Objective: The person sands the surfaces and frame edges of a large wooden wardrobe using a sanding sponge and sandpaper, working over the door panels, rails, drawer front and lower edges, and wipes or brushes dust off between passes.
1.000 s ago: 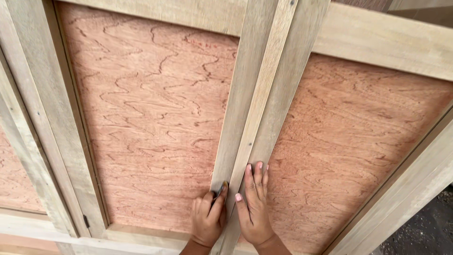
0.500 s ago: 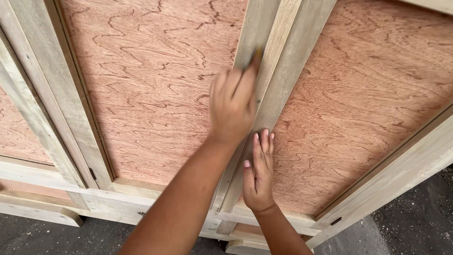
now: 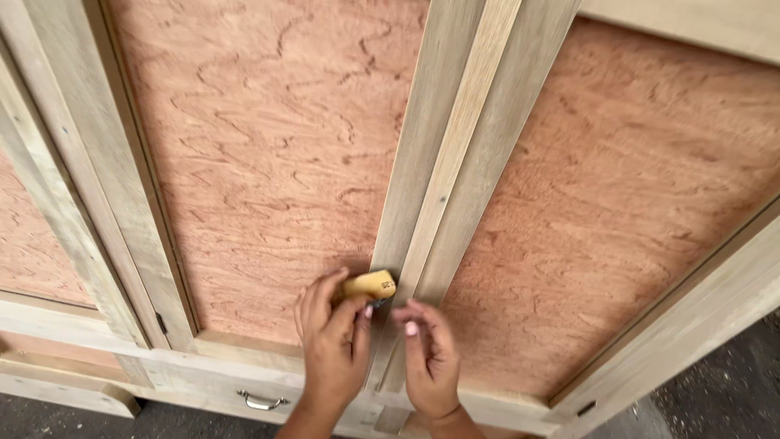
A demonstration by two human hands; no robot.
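Block (image 3: pixel 370 285) in left hand (image 3: pixel 333 349), crosswise to stile (image 3: pixel 422 195)

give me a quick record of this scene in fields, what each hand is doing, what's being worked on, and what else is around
left hand: grips a small yellow block, pressed to the central wooden rail
right hand: beside the rail, fingers curled, nothing seen held
workpiece: pale wood cabinet frame with reddish plywood panels
hardware: metal drawer handle at the lower edge
ground: dark floor at lower right
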